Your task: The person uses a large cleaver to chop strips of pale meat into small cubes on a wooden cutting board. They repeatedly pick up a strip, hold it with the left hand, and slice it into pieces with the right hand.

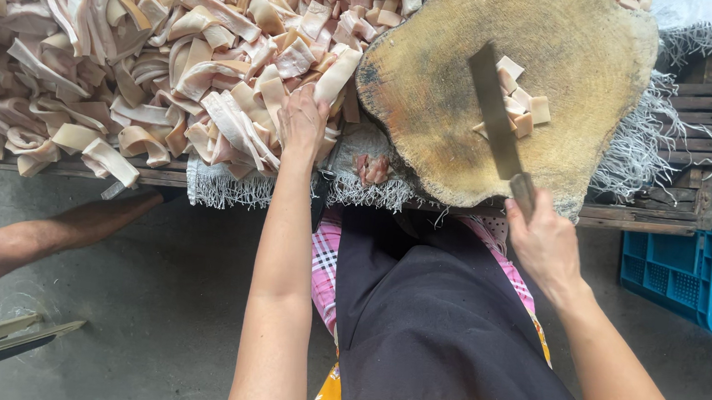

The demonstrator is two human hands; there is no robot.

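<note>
Wooden block (454,107), right hand (545,242) gripping cleaver (495,118), left hand (301,121) on strips (132,51)

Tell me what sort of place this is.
Probably a rough food-prep or market work area, not a home kitchen. A big pile of pale strips lies on a slatted wooden bench, a log block serves as cutting board under a cleaver, and a blue crate stands on bare concrete floor.

Right hand (545,242) w/ cleaver (495,118) over chopping block (431,88); left hand (301,121) on strips (132,51)
</note>
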